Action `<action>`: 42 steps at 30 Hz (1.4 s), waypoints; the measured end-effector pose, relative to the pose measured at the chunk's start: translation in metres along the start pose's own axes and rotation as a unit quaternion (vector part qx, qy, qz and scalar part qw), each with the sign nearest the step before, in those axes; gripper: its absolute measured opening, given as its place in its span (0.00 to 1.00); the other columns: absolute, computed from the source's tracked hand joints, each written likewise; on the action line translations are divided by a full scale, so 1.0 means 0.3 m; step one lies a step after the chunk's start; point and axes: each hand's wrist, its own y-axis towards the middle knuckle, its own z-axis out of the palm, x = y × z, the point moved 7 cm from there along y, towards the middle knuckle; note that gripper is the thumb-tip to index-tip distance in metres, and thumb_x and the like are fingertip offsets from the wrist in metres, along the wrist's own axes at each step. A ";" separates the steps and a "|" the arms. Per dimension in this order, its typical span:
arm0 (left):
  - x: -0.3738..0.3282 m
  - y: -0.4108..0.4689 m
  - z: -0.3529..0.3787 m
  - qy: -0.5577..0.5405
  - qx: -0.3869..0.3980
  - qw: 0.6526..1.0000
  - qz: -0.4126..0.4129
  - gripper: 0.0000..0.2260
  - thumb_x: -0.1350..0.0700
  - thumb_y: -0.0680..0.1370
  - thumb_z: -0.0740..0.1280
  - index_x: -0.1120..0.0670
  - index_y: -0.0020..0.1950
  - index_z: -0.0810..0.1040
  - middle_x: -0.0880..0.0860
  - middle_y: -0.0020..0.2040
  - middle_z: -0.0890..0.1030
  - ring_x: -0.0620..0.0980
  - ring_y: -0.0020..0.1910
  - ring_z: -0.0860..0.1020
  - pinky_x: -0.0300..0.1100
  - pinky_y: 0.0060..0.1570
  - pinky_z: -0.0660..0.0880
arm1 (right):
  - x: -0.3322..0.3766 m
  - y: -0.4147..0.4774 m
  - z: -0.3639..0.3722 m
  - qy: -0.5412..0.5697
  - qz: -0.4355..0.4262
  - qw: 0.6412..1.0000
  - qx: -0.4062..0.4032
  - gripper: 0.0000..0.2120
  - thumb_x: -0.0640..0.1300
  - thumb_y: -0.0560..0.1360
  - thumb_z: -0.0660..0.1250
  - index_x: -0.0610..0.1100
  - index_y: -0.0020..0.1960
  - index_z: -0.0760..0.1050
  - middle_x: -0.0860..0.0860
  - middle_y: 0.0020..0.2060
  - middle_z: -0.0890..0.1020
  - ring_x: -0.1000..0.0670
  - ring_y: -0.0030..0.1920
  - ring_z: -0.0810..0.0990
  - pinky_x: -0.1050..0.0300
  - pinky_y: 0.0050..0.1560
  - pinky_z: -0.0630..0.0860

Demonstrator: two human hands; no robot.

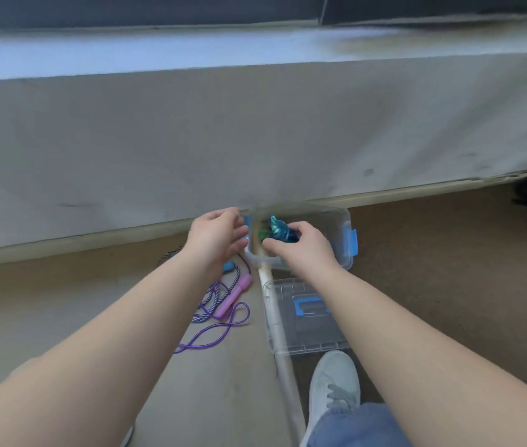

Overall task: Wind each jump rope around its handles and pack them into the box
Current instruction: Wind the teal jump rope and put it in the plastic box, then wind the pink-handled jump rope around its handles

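Observation:
A clear plastic box (341, 221) with blue latches stands on the floor by the wall. Inside it lies a wound blue jump rope (279, 232), and my right hand (300, 245) is closed on that bundle. A bit of green shows beside it in the box. My left hand (215, 235) rests at the box's left rim, fingers curled against the edge. To the left on the floor lies a loose purple rope with a pink handle (233, 296) and a dark braided rope (215, 300) tangled with it.
The box's clear lid (287, 333) with a blue handle lies on the floor in front of the box. A pale strip (283, 350) runs along the floor under it. My shoe (333, 388) is at the bottom. A grey wall (255, 130) rises behind.

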 end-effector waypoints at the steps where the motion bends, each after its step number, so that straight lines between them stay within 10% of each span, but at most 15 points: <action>1: 0.033 0.022 0.000 0.006 -0.001 1.000 -0.015 0.04 0.55 0.81 0.65 0.54 0.49 0.76 0.54 0.53 0.81 0.50 0.51 0.83 0.42 0.47 0.81 | -0.064 0.020 0.008 0.041 0.057 0.997 0.011 0.22 0.56 0.69 0.76 0.47 0.58 0.77 0.53 0.50 0.82 0.49 0.50 0.81 0.53 0.51 0.77; 6: 0.158 0.106 -0.008 0.008 0.001 0.998 -0.068 0.03 0.56 0.81 0.65 0.55 0.50 0.77 0.56 0.55 0.82 0.51 0.51 0.83 0.42 0.43 0.79 | -0.240 0.085 0.073 0.241 0.197 0.950 0.012 0.09 0.46 0.75 0.74 0.45 0.45 0.74 0.45 0.41 0.80 0.47 0.38 0.78 0.52 0.43 0.79; 11: 0.222 0.162 -0.026 0.018 0.011 0.996 -0.085 0.04 0.56 0.81 0.65 0.55 0.51 0.77 0.56 0.53 0.82 0.53 0.50 0.82 0.43 0.45 0.80 | -0.265 0.169 0.093 0.335 0.183 0.923 -0.054 0.28 0.43 0.79 0.70 0.44 0.76 0.65 0.47 0.54 0.79 0.43 0.56 0.82 0.49 0.56 0.82; 19: 0.364 0.237 -0.155 0.043 -0.016 0.989 -0.144 0.05 0.57 0.81 0.65 0.56 0.55 0.78 0.54 0.47 0.80 0.49 0.41 0.79 0.39 0.32 0.75 | -0.286 0.173 0.354 0.197 0.187 0.958 0.094 0.10 0.35 0.80 0.62 0.38 0.59 0.77 0.45 0.40 0.81 0.46 0.39 0.79 0.58 0.33 0.76; 28: 0.519 0.366 -0.348 0.084 -0.066 0.979 -0.172 0.07 0.58 0.82 0.62 0.55 0.57 0.78 0.52 0.43 0.78 0.48 0.38 0.77 0.39 0.33 0.75 | -0.385 0.256 0.611 0.008 0.162 0.977 0.139 0.08 0.47 0.68 0.63 0.49 0.37 0.81 0.48 0.38 0.86 0.42 0.45 0.86 0.43 0.51 0.83; 34: 0.555 0.503 -0.477 0.204 -0.169 0.959 -0.101 0.17 0.56 0.75 0.66 0.49 0.64 0.74 0.49 0.45 0.81 0.49 0.39 0.80 0.48 0.48 0.81 | -0.390 0.329 0.708 -0.094 0.102 0.982 0.131 0.15 0.43 0.78 0.63 0.50 0.63 0.78 0.50 0.56 0.84 0.47 0.54 0.82 0.58 0.52 0.75; 38: 0.584 0.536 -0.508 0.379 -0.163 0.908 -0.074 0.29 0.52 0.75 0.68 0.48 0.74 0.63 0.52 0.51 0.82 0.57 0.53 0.80 0.48 0.53 0.76 | -0.397 0.345 0.814 -0.156 0.050 0.965 0.204 0.22 0.44 0.79 0.61 0.47 0.72 0.71 0.54 0.39 0.86 0.54 0.66 0.74 0.59 0.63 0.71; 42: 0.630 0.559 -0.496 0.479 -0.099 0.870 -0.064 0.25 0.50 0.74 0.69 0.49 0.69 0.68 0.53 0.52 0.82 0.59 0.56 0.79 0.47 0.51 0.75 | -0.407 0.355 0.865 -0.237 0.002 0.947 0.216 0.25 0.43 0.72 0.70 0.48 0.69 0.73 0.50 0.63 0.76 0.47 0.62 0.77 0.55 0.58 0.75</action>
